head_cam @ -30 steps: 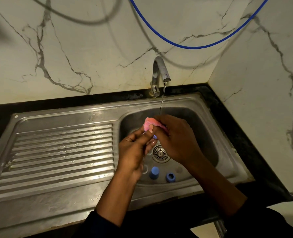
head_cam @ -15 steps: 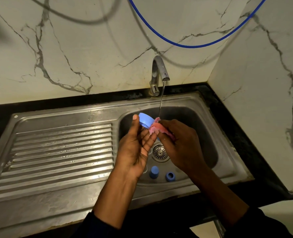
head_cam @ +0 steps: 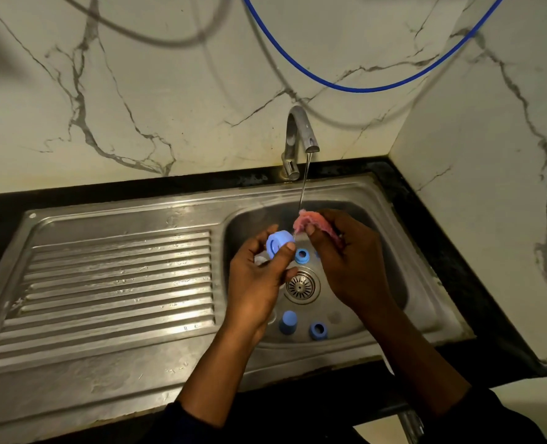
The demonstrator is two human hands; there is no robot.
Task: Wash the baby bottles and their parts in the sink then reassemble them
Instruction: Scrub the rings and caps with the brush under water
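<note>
My left hand [head_cam: 259,277] holds a light blue bottle ring [head_cam: 279,242] between thumb and fingers over the sink basin. Just to its right, my right hand [head_cam: 349,261] pinches a pink scrub cloth [head_cam: 310,223], and the thin water stream from the tap [head_cam: 301,136] falls onto the cloth's edge. Ring and cloth are slightly apart. On the basin floor lie another blue ring [head_cam: 302,255] behind the drain, a blue cap [head_cam: 288,322] and a blue ring [head_cam: 317,330] in front. Something clear shows under my left fingers.
The steel sink [head_cam: 419,283] has a drain strainer [head_cam: 301,286] in the middle and a ribbed draining board [head_cam: 115,283] on the left. Marble walls close in behind and on the right. A blue hose [head_cam: 355,88] hangs across the wall above the tap.
My hands have drawn apart: the cloth has come off the blue ring and moved right under the stream, while the left hand has lowered the ring slightly.
</note>
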